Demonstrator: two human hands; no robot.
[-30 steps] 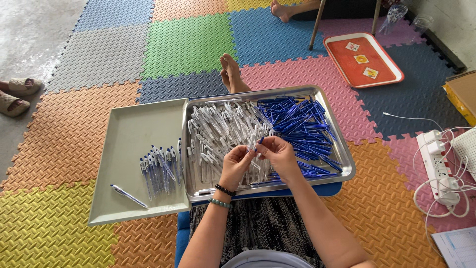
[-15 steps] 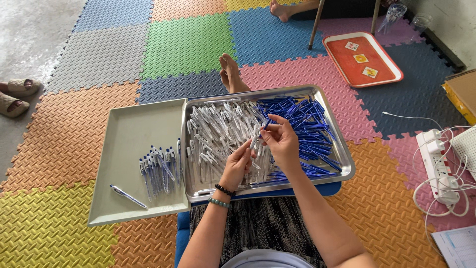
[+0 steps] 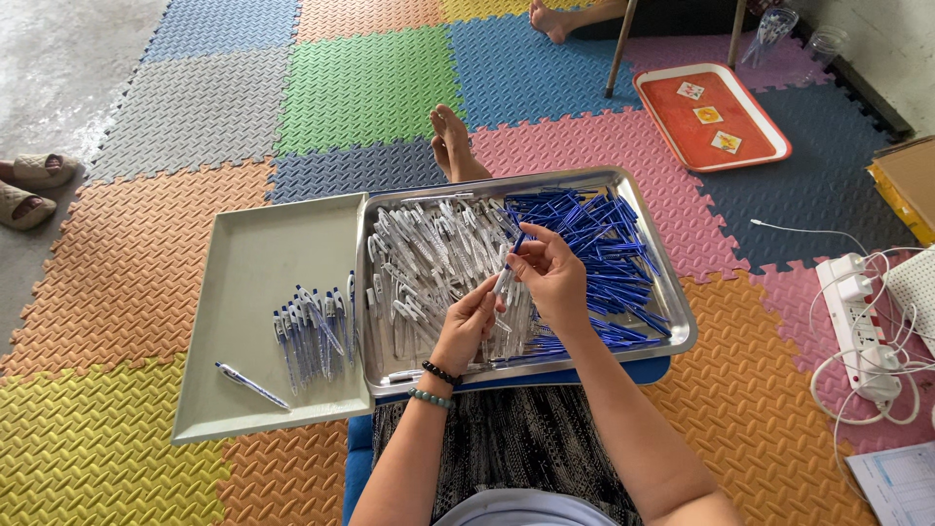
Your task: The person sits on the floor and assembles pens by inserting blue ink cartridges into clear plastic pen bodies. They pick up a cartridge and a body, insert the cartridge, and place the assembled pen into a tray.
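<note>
Right hand (image 3: pixel 553 278) lifted, steel tray (image 3: pixel 672 292) holding pen parts (image 3: pixel 429 263)

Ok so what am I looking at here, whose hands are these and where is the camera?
The camera sits on a person's head and looks down, so the two bare hands are that person's own. On their lap rests a metal tray holding clear pen barrels and blue refills. The left hand holds a clear barrel, and the right hand holds a blue refill at its top end. Beside it, a grey tray carries a small row of assembled pens. Coloured foam mats cover the floor.
</note>
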